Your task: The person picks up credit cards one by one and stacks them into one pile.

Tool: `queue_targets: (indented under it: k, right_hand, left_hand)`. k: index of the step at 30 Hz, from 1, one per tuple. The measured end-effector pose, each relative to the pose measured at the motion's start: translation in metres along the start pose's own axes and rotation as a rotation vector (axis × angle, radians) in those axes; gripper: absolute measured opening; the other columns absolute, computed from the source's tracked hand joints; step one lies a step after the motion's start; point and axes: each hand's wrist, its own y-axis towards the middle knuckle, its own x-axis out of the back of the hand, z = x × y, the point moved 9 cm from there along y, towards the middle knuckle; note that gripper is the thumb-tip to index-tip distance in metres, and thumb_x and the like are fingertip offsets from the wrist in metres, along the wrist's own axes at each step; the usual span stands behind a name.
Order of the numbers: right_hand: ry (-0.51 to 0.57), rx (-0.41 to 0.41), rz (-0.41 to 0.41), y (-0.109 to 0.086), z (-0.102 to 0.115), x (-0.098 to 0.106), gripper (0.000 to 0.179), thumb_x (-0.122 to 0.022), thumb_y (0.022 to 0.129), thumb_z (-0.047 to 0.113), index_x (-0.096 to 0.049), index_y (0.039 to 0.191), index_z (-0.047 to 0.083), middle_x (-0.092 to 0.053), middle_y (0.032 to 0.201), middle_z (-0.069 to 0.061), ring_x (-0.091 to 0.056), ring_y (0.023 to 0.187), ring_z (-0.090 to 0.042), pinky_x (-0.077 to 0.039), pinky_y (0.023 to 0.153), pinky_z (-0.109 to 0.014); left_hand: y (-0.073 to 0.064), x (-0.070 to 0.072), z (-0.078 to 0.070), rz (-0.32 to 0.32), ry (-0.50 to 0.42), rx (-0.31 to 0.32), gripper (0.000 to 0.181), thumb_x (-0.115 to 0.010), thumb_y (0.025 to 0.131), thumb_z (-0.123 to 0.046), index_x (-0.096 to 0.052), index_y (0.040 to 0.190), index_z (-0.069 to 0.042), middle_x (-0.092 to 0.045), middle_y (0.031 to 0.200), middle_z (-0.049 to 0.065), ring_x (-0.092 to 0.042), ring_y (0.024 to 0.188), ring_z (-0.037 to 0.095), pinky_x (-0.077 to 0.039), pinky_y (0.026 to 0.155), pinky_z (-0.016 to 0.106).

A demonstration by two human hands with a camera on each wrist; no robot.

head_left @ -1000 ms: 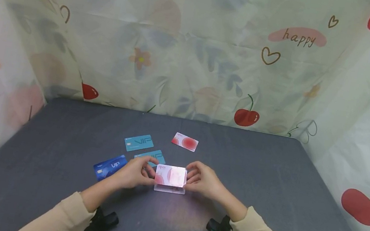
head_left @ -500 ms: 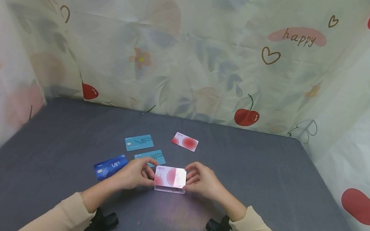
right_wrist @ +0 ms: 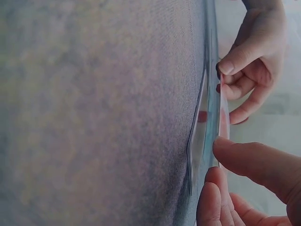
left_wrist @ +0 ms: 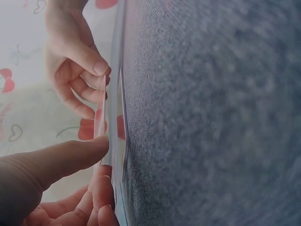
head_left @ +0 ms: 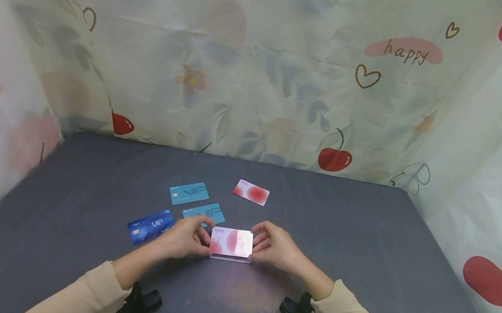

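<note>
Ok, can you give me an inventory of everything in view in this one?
held card: one, pink and white, between the two hands
card under it: at least one, pale, on the table, mostly hidden
loose pink card: one, white with red circles, farther back
teal VIP cards: two, teal, left of centre
blue VIP card: one, blue, partly behind the left hand
table: one, dark grey, under the cards
printed cloth: sheet count unclear, pale with cherries, behind and beside the table
wrist devices: two, black, one by each wrist
sleeves: two, beige, on the forearms
left hand: one, bare, pinching the held card's left end
right hand: one, bare, pinching its right end
</note>
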Motion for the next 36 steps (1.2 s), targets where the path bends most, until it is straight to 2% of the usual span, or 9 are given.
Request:
queue_targets:
  k: [5, 15, 21, 32, 36]
  right_hand:
    - [-0.003, -0.012, -0.001, 0.0004, -0.0020, -0.0007, 0.054, -0.077, 0.072, 0.003, -0.050, 0.117, -0.004, -0.063, 0.092, -0.013, -0.064, 0.077, -0.014, -0.055, 0.073, -0.028]
    - [-0.021, -0.047, -0.008, 0.0014, -0.0054, -0.0013, 0.053, -0.078, 0.071, 0.004, -0.053, 0.116, -0.004, -0.062, 0.090, -0.011, -0.063, 0.076, -0.012, -0.055, 0.072, -0.028]
    - [-0.032, -0.034, -0.002, 0.0012, -0.0049, -0.0016, 0.052, -0.079, 0.070, 0.004, -0.054, 0.115, -0.005, -0.063, 0.089, -0.011, -0.064, 0.076, -0.012, -0.055, 0.072, -0.028]
    - [-0.056, 0.005, 0.018, 0.0012, -0.0034, -0.0028, 0.051, -0.079, 0.069, 0.005, -0.055, 0.112, -0.006, -0.063, 0.089, -0.011, -0.064, 0.075, -0.012, -0.055, 0.070, -0.025]
    - [-0.063, 0.002, 0.029, 0.0019, -0.0040, -0.0036, 0.049, -0.080, 0.069, 0.006, -0.056, 0.111, -0.005, -0.062, 0.089, -0.011, -0.063, 0.075, -0.011, -0.054, 0.070, -0.023]
  left_hand:
    - [0.0010, -0.0019, 0.0009, 0.003, 0.009, 0.005, 0.055, -0.077, 0.072, -0.007, -0.052, 0.121, 0.001, -0.063, 0.082, 0.006, -0.053, 0.062, 0.011, -0.046, 0.057, 0.023]
    - [0.0021, -0.0024, -0.0052, -0.020, 0.051, -0.054, 0.053, -0.078, 0.070, -0.005, -0.054, 0.116, 0.006, -0.064, 0.078, 0.007, -0.053, 0.060, 0.009, -0.045, 0.056, 0.021]
    - [0.0020, -0.0037, -0.0059, -0.011, 0.062, -0.046, 0.052, -0.078, 0.071, -0.005, -0.055, 0.116, 0.006, -0.063, 0.077, 0.006, -0.051, 0.060, 0.009, -0.045, 0.056, 0.021]
    - [0.0020, -0.0046, -0.0072, -0.018, 0.091, -0.094, 0.050, -0.078, 0.069, -0.006, -0.056, 0.112, 0.008, -0.061, 0.077, 0.007, -0.049, 0.060, 0.009, -0.043, 0.056, 0.020]
    - [0.0017, -0.0052, -0.0069, -0.018, 0.101, -0.094, 0.049, -0.078, 0.069, -0.006, -0.057, 0.111, 0.007, -0.060, 0.076, 0.008, -0.048, 0.059, 0.009, -0.042, 0.055, 0.020]
